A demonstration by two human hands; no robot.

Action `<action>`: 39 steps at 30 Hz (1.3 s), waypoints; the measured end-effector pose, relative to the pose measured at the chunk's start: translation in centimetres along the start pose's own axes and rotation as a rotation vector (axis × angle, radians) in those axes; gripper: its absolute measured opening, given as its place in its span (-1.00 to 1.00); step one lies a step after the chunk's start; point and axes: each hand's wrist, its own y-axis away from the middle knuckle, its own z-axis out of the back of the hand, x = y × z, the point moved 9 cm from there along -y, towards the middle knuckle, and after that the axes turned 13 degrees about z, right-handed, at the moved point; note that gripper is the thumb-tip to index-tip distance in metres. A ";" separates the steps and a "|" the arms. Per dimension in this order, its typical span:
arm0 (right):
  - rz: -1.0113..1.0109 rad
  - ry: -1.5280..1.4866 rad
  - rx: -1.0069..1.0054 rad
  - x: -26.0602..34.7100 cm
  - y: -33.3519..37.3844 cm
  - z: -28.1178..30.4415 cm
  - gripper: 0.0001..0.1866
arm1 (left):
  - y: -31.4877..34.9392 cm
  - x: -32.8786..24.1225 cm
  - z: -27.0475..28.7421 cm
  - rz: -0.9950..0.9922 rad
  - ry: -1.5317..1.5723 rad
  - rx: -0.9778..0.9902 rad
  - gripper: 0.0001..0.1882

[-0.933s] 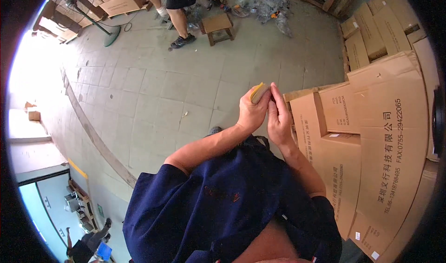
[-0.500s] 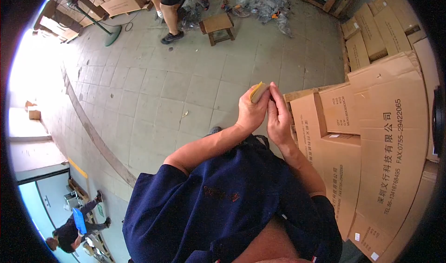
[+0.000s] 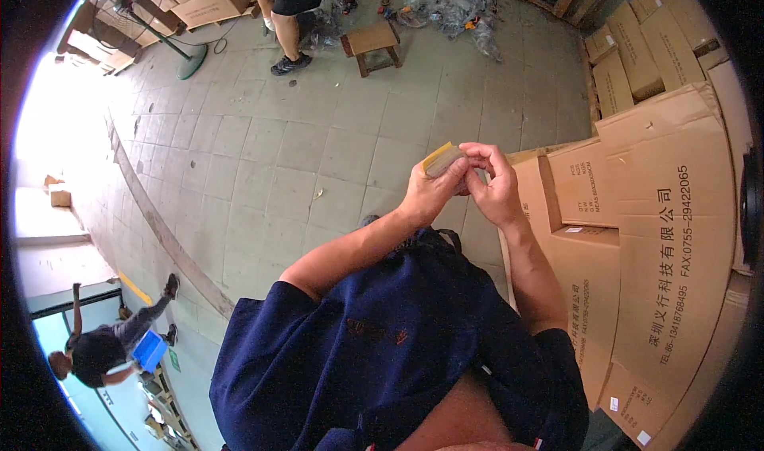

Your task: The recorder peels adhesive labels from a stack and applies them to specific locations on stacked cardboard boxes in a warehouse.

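A thick little stack of pale sheets with a yellow outer side point(image 3: 440, 158) is gripped in my left hand point(image 3: 427, 196), the thumb lying over it. My right hand point(image 3: 499, 190) meets it at the right end, thumb and fingers curled together in a pinch. The fingertips of both hands touch or nearly touch there, so what exactly the right one pinches is partly hidden. Both hands are held up in front of my dark blue shirt point(image 3: 358, 347), above the tiled floor.
Large brown cartons point(image 3: 668, 228) are stacked close on my right. Ahead stand a low wooden stool point(image 3: 372, 40), a person point(image 3: 298, 13) and a heap of clear plastic wrap point(image 3: 458, 9). A green fan stand point(image 3: 192, 62) is at far left. Another person point(image 3: 99, 354) carries a blue bin point(image 3: 150, 351) at lower left.
My right hand has turned and bent its fingers into a pinch at the stack. The stack has tilted, showing more of its top. The person with the blue bin has moved along.
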 end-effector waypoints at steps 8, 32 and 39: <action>0.070 -0.011 0.102 0.1 -0.6 -0.4 -0.86 | 0.2 1.0 0.0 0.168 0.214 0.034 -0.59; 0.209 0.216 0.518 2.8 -0.4 -2.1 -0.86 | 0.8 6.1 1.8 0.631 0.301 0.196 -0.72; 0.200 0.296 0.492 3.2 0.5 -1.4 -0.89 | 0.5 6.2 1.9 0.591 0.193 0.164 -0.71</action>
